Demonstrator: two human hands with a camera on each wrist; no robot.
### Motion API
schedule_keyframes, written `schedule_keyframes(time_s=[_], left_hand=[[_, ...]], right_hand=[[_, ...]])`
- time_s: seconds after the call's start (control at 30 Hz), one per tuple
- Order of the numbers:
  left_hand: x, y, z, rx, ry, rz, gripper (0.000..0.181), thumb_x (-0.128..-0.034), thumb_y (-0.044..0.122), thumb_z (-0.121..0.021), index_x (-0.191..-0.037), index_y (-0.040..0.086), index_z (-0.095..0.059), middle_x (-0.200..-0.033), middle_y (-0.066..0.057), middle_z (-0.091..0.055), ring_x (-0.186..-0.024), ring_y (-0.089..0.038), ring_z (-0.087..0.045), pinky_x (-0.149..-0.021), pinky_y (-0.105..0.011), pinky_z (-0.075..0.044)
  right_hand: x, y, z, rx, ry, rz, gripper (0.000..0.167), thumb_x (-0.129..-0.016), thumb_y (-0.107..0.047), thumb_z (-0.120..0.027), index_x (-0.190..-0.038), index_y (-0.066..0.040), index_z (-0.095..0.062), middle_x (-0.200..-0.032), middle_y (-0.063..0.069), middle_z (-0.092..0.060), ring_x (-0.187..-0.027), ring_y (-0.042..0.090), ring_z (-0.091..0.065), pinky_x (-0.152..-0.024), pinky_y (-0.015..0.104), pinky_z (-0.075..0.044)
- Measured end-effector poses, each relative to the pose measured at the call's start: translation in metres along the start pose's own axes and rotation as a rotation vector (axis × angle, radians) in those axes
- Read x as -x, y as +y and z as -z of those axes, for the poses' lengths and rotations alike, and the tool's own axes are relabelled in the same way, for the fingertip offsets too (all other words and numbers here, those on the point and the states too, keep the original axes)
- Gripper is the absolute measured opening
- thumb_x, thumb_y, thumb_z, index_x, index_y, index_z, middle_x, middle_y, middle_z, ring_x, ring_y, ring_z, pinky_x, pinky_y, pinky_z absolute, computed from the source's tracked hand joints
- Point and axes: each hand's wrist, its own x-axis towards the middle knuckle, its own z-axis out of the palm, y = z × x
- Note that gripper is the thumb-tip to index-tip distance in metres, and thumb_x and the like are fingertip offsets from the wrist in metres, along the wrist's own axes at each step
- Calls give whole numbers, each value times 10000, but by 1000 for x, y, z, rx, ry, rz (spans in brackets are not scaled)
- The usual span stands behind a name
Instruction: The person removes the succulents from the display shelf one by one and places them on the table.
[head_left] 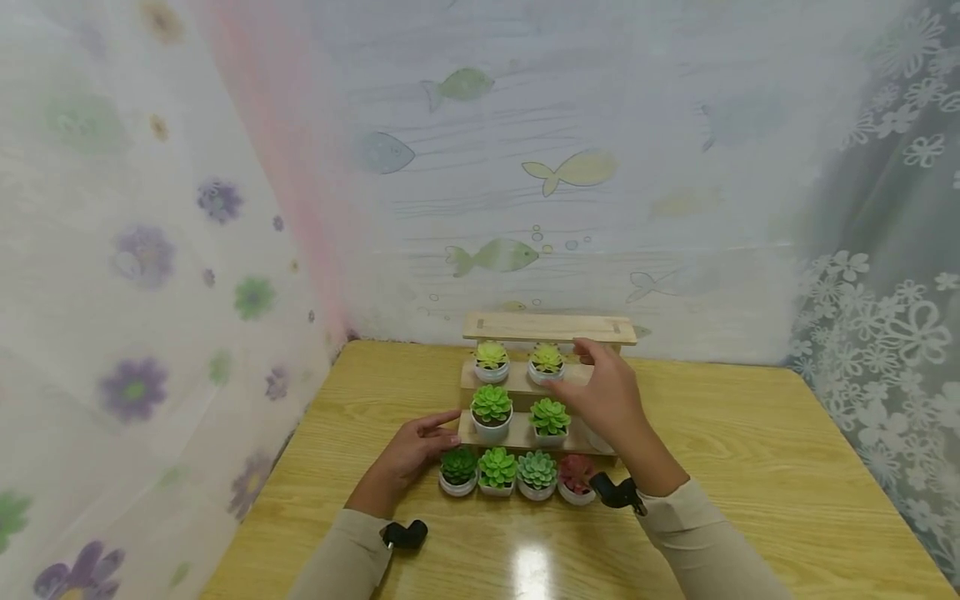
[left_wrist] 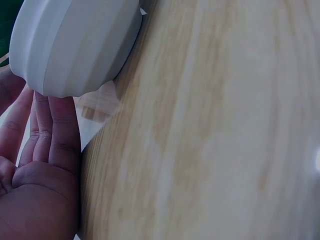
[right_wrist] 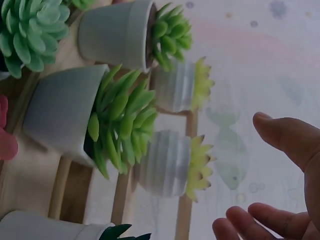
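Note:
A tiered wooden stand (head_left: pixel 551 327) holds small potted succulents. My right hand (head_left: pixel 609 396) is raised at its right side, thumb and fingers spread apart and holding nothing. Closest to it is a yellow-green succulent (head_left: pixel 547 360) in a ribbed white pot (right_wrist: pixel 164 162) on the upper tier. My left hand (head_left: pixel 411 454) rests at the stand's lower left end, fingers extended. Those fingers lie beside the white pot (left_wrist: pixel 75 47) of a dark green succulent (head_left: pixel 458 467); whether they touch it I cannot tell. On the middle tier, my right arm partly hides another white pot (right_wrist: pixel 55 227).
A second yellow-green succulent (head_left: pixel 491 358) shares the upper tier. Two green succulents, one in a round pot (head_left: pixel 492 425) and one in a square pot (right_wrist: pixel 67 112), stand below. A row including a red succulent (head_left: pixel 576 475) lines the front. The wood-grain table (head_left: pixel 735 467) extends around them.

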Motion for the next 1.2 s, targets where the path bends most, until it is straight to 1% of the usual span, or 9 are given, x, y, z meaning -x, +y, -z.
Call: schedule_keyframes(time_s=[0.1,0.23,0.37,0.5,0.63,0.77,0.9,1.07,1.2], left_hand=[[1,1,0,1,-3,0,585,-962,124,-746,-1513,107,-550,-1146,-69,-752,-1006,-168,-727,-889,-309,-586],[1,1,-1,8,-2,1,580,-964,109,-739,-1512,101,-549,-1126,-61,-756,-994,-164,-729,-877,-303,-588],[0,0,-2,11,-9,7,578,-965,103,-737,-1512,107,-551,-1127,-58,-756,-997,-165,-730,-874,-303,-588],[-1,0,-2,3,-17,9,574,-970,121,-735,-1514,124,-552,-1139,-60,-744,-1016,-167,-721,-890,-305,-582],[-1,-1,0,-1,-7,7,562,-977,115,-723,-1512,120,-552,-1130,-63,-736,-1015,-168,-715,-889,-304,-579],[-1,-2,1,5,-1,13,566,-971,111,-731,-1509,113,-555,-1115,-56,-742,-1006,-163,-718,-878,-304,-581],[-2,-2,1,11,7,18,571,-959,110,-746,-1500,109,-565,-1106,-56,-750,-992,-163,-724,-866,-307,-585],[-2,-1,0,11,11,20,568,-959,106,-746,-1499,112,-568,-1125,-62,-753,-998,-163,-726,-870,-308,-587],[-2,-2,1,12,15,18,565,-960,101,-744,-1497,115,-571,-1121,-58,-753,-997,-158,-724,-866,-305,-585]], right_hand=[[-7,3,-3,49,-20,-14,857,-839,-453,-860,-1509,-61,-497,-1402,167,-589,-1286,382,-566,-986,578,-512],[-14,7,-8,101,-55,-48,887,-843,-494,-842,-1521,-51,-479,-1424,177,-594,-1275,404,-579,-985,594,-505],[-18,11,-12,156,-85,-86,910,-842,-556,-819,-1528,-63,-479,-1437,149,-618,-1244,395,-613,-1003,617,-481],[-23,12,-16,227,-97,-114,912,-831,-640,-784,-1513,-101,-509,-1423,95,-641,-1217,362,-632,-1076,666,-368],[-27,10,-19,280,-122,-133,903,-818,-707,-751,-1491,-141,-543,-1389,72,-666,-1202,352,-638,-1093,723,-273],[-28,5,-21,300,-151,-170,924,-807,-744,-732,-1507,-172,-536,-1276,81,-718,-1172,367,-647,-1102,760,-234],[-28,5,-23,321,-162,-199,915,-814,-761,-711,-1519,-208,-525,-1167,47,-744,-1135,354,-657,-1089,767,-234],[-29,8,-28,354,-152,-205,879,-822,-764,-699,-1492,-214,-551,-923,-15,-737,-1013,325,-676,-1074,764,-249],[-30,10,-32,349,-133,-206,825,-821,-740,-720,-1448,-217,-596,-773,-53,-697,-932,300,-671,-1055,763,-254]])
